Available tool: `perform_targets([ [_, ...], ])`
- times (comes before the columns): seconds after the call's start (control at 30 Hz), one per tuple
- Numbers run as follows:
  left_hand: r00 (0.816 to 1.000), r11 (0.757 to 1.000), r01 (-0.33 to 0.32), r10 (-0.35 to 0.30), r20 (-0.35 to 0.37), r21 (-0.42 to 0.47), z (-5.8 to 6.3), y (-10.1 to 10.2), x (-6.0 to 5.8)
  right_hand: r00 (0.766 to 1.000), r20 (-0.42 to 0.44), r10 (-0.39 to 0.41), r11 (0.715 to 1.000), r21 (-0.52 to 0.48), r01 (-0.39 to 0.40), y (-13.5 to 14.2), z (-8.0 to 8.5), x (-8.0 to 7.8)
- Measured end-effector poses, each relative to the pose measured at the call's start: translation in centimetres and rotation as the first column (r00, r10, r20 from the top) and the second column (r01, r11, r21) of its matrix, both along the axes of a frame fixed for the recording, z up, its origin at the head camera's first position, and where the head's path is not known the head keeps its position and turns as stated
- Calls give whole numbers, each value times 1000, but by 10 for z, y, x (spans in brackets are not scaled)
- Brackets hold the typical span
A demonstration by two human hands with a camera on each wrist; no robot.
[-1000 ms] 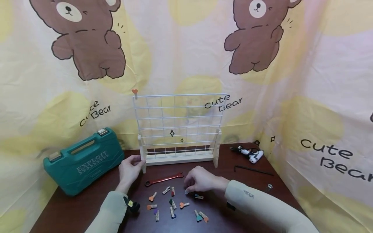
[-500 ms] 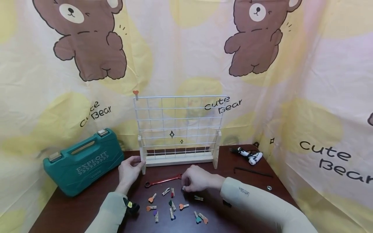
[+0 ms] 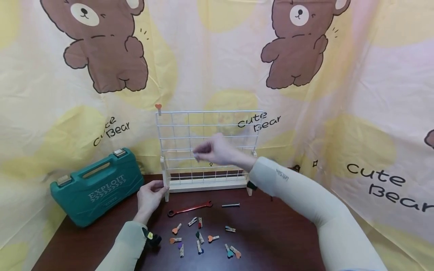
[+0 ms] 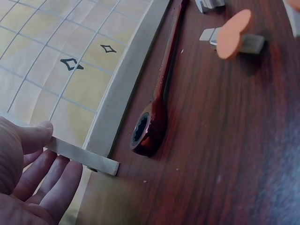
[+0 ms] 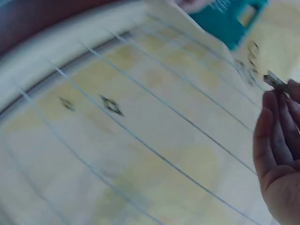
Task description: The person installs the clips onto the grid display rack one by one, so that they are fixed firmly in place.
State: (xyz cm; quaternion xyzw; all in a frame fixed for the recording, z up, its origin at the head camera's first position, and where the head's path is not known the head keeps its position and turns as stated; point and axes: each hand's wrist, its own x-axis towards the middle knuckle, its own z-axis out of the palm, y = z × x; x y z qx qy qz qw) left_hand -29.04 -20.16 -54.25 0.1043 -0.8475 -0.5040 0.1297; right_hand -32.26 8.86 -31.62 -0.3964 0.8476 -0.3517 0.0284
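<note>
Head view: the right hand (image 3: 218, 150) pinches a small clip (image 5: 275, 82) on its eight o'clock side, in front of the wire rack (image 3: 208, 185); at the rack's eight o'clock, the left hand (image 3: 150, 199) clasps its wooden foot (image 4: 89, 159). Loose clips (image 3: 213, 238) lie at six o'clock. The held one is probably light and stiffly sprung, best taken by its tail ends

Creased fabric walls (image 3: 203, 45), yellow-patched — brown bears (image 3: 113, 60), "Cute Bear" lettering (image 3: 390, 180) — dark wood-grained tabletop (image 3: 271, 233).
</note>
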Motion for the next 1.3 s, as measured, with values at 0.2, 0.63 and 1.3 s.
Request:
perform_targets([
  [0.2, 1000, 1000, 12, -12, 15, 0, -1, -2, -1, 992, -80, -98, 977, -199, 81, -26, 55, -19],
  [0.63, 1000, 1000, 26, -26, 3, 5, -2, 0, -2, 970, -106, -217, 904, -397, 158, -80, 94, -52],
  [1.3, 1000, 1000, 22, -22, 9, -5, -1, -3, -1, 931, -319, -177, 934, -351, 57, -42, 75, -28],
])
